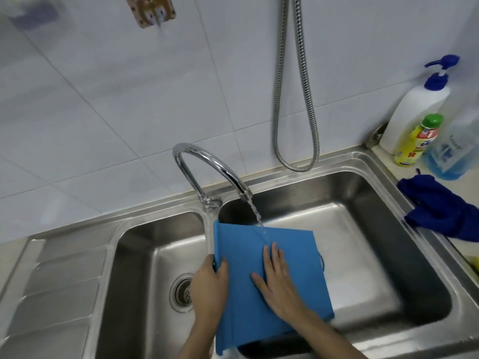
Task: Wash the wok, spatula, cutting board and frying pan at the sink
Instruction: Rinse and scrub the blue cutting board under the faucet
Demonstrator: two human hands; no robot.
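Observation:
A blue cutting board (243,255) lies tilted over the divider of the double steel sink (363,203). My left hand (208,286) grips the board's left edge, thumb on top. Flat on the board's surface rests my right hand (276,279), fingers spread, holding nothing. Water runs from the curved chrome faucet (207,164) onto the board's upper part. A dark rounded shape shows under the board's near edge in the right basin; I cannot tell what it is. Wok, spatula and frying pan are not clearly visible.
The left basin has a round drain strainer (182,292), with a ribbed drainboard (51,294) beyond it. On the right counter lie a blue cloth (440,211) and several detergent bottles (414,117). A metal shower hose (295,99) hangs on the tiled wall.

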